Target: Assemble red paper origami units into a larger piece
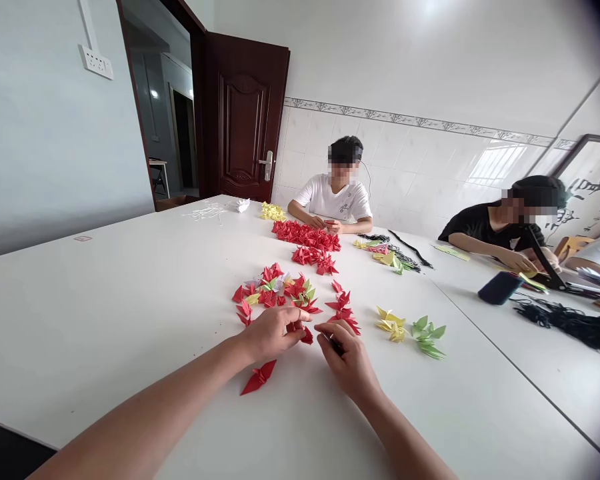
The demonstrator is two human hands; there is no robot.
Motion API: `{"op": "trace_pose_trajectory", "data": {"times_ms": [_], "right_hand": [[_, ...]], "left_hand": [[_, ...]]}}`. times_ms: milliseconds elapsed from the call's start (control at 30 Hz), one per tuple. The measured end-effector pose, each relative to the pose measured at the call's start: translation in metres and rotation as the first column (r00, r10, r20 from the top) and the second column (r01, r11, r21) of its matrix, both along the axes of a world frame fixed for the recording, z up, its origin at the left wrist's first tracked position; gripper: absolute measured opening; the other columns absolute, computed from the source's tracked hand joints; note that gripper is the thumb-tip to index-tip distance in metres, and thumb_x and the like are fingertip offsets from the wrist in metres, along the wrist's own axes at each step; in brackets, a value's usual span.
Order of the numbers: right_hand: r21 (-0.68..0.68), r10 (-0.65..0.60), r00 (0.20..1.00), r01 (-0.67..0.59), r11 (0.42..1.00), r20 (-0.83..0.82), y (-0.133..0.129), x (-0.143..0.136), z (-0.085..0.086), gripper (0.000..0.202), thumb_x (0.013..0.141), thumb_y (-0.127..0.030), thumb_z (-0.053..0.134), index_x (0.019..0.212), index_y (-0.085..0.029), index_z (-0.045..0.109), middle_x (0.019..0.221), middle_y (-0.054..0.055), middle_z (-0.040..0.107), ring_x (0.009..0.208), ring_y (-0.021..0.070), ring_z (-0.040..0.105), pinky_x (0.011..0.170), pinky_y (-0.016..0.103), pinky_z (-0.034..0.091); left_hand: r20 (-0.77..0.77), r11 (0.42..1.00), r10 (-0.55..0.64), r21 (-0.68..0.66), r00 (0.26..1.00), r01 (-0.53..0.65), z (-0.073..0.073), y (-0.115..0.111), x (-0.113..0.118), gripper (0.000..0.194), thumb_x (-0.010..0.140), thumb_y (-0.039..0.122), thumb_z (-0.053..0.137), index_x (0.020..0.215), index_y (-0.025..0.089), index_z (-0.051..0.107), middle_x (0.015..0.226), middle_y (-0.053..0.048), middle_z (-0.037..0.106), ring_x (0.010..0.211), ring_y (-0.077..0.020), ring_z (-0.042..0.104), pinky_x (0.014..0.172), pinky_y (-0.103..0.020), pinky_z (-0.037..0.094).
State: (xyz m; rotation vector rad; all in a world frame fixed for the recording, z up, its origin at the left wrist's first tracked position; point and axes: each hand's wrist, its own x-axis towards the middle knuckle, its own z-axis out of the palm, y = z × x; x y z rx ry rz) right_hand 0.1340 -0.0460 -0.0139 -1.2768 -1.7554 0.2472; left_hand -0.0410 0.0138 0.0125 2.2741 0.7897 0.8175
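My left hand (274,330) is closed on a red folded-paper crane (307,335), pinched between thumb and fingers above the white table (170,300). Facing it, my right hand (349,357) has its fingers curled round a small dark object (336,345), mostly hidden, whose kind I cannot make out. One red paper crane (259,378) lies apart, below my left hand. Just beyond both hands is a loose pile of red, green, yellow and white cranes (273,287). More red cranes (343,308) lie beyond my right hand.
Yellow cranes (393,325) and green cranes (429,335) lie to the right. Farther back are rows of red cranes (305,235), white strings (207,211) and black cords (575,327). Two people sit at the table, one in white (337,200), one in black (485,223).
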Motion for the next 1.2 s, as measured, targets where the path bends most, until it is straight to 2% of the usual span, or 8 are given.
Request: {"op": "trace_pose_trajectory", "data": {"times_ms": [233, 400, 500, 667, 767, 967, 1033, 1200], "right_hand": [[0.000, 0.020, 0.998, -0.020, 1.000, 0.059, 0.005, -0.001, -0.007, 0.009, 0.080, -0.023, 0.053, 0.080, -0.019, 0.061, 0.076, 0.004, 0.055, 0.065, 0.0144, 0.054, 0.060, 0.025, 0.046], [-0.001, -0.008, 1.000, 0.008, 1.000, -0.013, 0.003, 0.002, -0.002, 0.015, 0.084, -0.028, 0.049, 0.080, -0.019, 0.060, 0.076, 0.004, 0.055, 0.067, 0.0146, 0.053, 0.061, 0.026, 0.045], [0.009, -0.028, 0.995, 0.029, 1.000, -0.095, 0.000, 0.002, 0.004, 0.017, 0.086, -0.030, 0.048, 0.078, -0.019, 0.058, 0.078, 0.004, 0.055, 0.069, 0.0146, 0.053, 0.064, 0.027, 0.045], [0.058, -0.022, 0.989, 0.031, 0.998, -0.149, -0.001, -0.002, 0.009, 0.018, 0.085, -0.031, 0.049, 0.076, -0.020, 0.058, 0.075, 0.003, 0.055, 0.068, 0.0146, 0.051, 0.062, 0.026, 0.045], [0.056, -0.027, 0.989, 0.036, 0.998, -0.146, -0.005, -0.003, 0.011, 0.017, 0.084, -0.033, 0.050, 0.079, -0.020, 0.059, 0.077, 0.004, 0.056, 0.067, 0.0149, 0.052, 0.061, 0.026, 0.045], [-0.111, 0.070, 0.995, -0.077, 0.991, -0.066, -0.015, 0.000, 0.018, 0.026, 0.085, -0.039, 0.047, 0.091, -0.018, 0.061, 0.077, 0.004, 0.059, 0.063, 0.0136, 0.053, 0.054, 0.023, 0.043], [-0.147, 0.071, 0.997, -0.075, 0.986, -0.035, -0.015, -0.001, 0.017, 0.028, 0.087, -0.039, 0.043, 0.093, -0.019, 0.061, 0.074, 0.003, 0.059, 0.062, 0.0129, 0.052, 0.053, 0.022, 0.042], [-0.161, 0.028, 0.999, -0.021, 0.987, 0.043, -0.010, -0.001, 0.013, 0.029, 0.087, -0.039, 0.042, 0.075, -0.019, 0.059, 0.060, -0.001, 0.048, 0.056, 0.0112, 0.044, 0.050, 0.021, 0.037]], "left_hand": [[0.005, 0.999, -0.026, 0.029, 1.000, 0.026, -0.004, 0.001, 0.001, 0.020, 0.081, 0.022, 0.052, 0.098, 0.019, 0.063, 0.081, -0.002, 0.064, 0.073, -0.0134, 0.060, 0.069, -0.024, 0.049], [0.017, 0.990, -0.039, 0.136, 0.999, 0.036, 0.002, 0.002, -0.001, 0.030, 0.077, 0.027, 0.060, 0.106, 0.021, 0.061, 0.106, -0.007, 0.060, 0.103, -0.0203, 0.053, 0.086, -0.031, 0.046], [-0.011, 0.983, -0.065, 0.170, 0.998, 0.065, 0.004, 0.004, -0.002, 0.040, 0.072, 0.031, 0.067, 0.110, 0.021, 0.060, 0.110, -0.008, 0.059, 0.109, -0.0232, 0.049, 0.094, -0.037, 0.041], [0.041, 0.996, -0.055, 0.074, 0.998, 0.052, 0.002, 0.005, 0.000, 0.018, 0.079, 0.030, 0.059, 0.092, 0.020, 0.066, 0.089, -0.003, 0.067, 0.089, -0.0176, 0.058, 0.081, -0.030, 0.047], [0.074, 0.999, -0.035, 0.035, 0.997, 0.033, 0.002, 0.004, -0.001, 0.016, 0.081, 0.029, 0.056, 0.087, 0.020, 0.067, 0.082, -0.002, 0.067, 0.081, -0.0151, 0.060, 0.074, -0.025, 0.047], [0.076, 0.998, 0.041, 0.037, 0.996, -0.044, 0.003, 0.007, -0.004, 0.017, 0.079, 0.025, 0.056, 0.090, 0.019, 0.068, 0.086, -0.003, 0.068, 0.079, -0.0146, 0.060, 0.072, -0.025, 0.048], [0.082, 0.999, 0.044, 0.028, 0.996, -0.047, 0.002, 0.007, -0.004, 0.017, 0.078, 0.024, 0.057, 0.090, 0.018, 0.067, 0.087, -0.003, 0.068, 0.079, -0.0145, 0.061, 0.072, -0.025, 0.048], [0.095, 1.000, 0.003, 0.014, 0.995, -0.004, -0.002, 0.005, -0.002, 0.015, 0.076, 0.019, 0.056, 0.087, 0.016, 0.066, 0.081, -0.002, 0.066, 0.077, -0.0135, 0.060, 0.072, -0.024, 0.048]]}}
